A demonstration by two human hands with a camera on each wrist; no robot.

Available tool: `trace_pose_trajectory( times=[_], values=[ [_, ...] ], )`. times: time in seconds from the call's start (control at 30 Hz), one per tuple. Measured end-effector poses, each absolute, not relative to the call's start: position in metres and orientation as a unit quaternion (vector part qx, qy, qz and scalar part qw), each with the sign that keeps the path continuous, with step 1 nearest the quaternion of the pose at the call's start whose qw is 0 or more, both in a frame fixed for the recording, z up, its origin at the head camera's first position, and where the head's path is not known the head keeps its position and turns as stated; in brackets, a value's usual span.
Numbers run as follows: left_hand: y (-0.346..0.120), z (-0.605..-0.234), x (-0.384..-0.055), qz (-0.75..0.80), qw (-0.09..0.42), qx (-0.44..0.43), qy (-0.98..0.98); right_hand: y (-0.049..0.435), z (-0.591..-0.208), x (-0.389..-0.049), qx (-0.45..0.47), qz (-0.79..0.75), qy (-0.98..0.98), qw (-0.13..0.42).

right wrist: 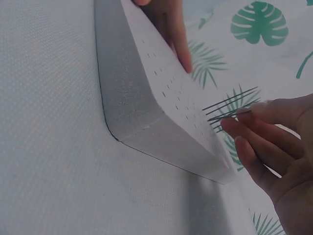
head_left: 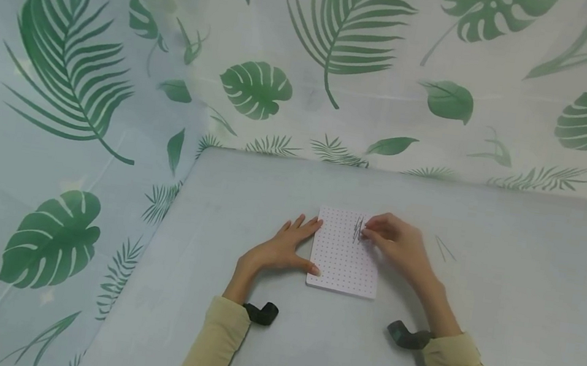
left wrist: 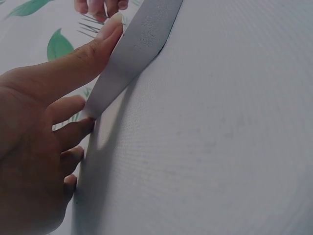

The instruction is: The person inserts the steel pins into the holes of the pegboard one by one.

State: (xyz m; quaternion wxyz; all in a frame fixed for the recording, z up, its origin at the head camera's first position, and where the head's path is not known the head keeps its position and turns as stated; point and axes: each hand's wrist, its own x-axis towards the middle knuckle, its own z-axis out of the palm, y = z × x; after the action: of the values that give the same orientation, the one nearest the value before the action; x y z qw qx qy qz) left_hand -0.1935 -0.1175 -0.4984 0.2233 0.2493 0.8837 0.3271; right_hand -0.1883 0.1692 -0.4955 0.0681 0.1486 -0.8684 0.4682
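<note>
A white board [head_left: 341,263] with rows of small holes lies on the table. Several thin dark pins [head_left: 357,230] stand upright in its far right part; in the right wrist view these pins [right wrist: 230,100] rise from the holes. My right hand [head_left: 396,246] pinches one thin pin between thumb and fingertips, right beside the standing ones. Whether its tip is in a hole I cannot tell. On the board's left side rests my left hand [head_left: 284,250], fingers spread along the edge and the thumb [left wrist: 110,32] on the top face near the corner.
Two loose thin pins [head_left: 445,248] lie on the pale table [head_left: 521,312] to the right of my right hand. A leaf-printed curtain [head_left: 269,31] hangs behind and on the left. Black wrist devices [head_left: 409,335] sit at both cuffs.
</note>
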Motion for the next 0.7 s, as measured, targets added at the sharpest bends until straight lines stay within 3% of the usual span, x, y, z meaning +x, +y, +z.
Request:
trace_pose_trajectory(
  times=[0.7],
  values=[
    [-0.1151, -0.4968, -0.1905, 0.326, 0.223, 0.237, 0.888, 0.1731, -0.4978, -0.1866, 0.146, 0.432, -0.889, 0.039]
  ],
)
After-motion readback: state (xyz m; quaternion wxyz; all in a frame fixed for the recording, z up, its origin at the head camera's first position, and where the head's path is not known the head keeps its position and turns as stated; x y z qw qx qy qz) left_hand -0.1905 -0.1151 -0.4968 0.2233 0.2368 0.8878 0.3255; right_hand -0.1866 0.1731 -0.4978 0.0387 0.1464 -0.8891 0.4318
